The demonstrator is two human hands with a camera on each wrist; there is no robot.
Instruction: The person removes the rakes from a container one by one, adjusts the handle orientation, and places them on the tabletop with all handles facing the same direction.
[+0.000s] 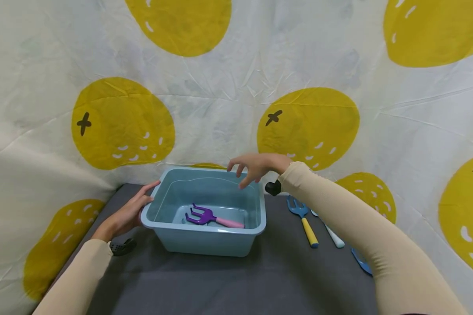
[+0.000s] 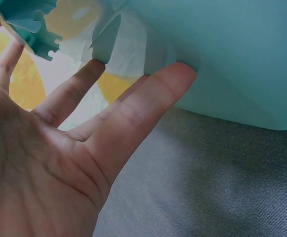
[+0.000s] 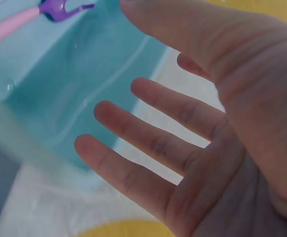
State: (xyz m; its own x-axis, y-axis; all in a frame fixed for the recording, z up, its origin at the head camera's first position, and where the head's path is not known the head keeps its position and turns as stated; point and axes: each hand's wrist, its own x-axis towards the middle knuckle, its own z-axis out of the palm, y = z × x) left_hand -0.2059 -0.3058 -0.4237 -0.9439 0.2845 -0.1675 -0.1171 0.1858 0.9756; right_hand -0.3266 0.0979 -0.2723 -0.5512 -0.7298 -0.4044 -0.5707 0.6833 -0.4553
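Blue tub (image 1: 205, 241) on the bench (image 1: 220, 284) holds the fork (image 1: 209, 216); your left hand (image 1: 128, 214), fingers spread against the tub's left edge, likely steadies it; your right hand (image 1: 257, 166), fingers apart, hovers by its back-right corner.

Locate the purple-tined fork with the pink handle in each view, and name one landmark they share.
Head: the fork lies inside the blue tub, below picture centre and mostly left of it.
Left wrist: not in it.
Right wrist: top left corner, pink handle running to the left edge.
Shared landmark: the tub.
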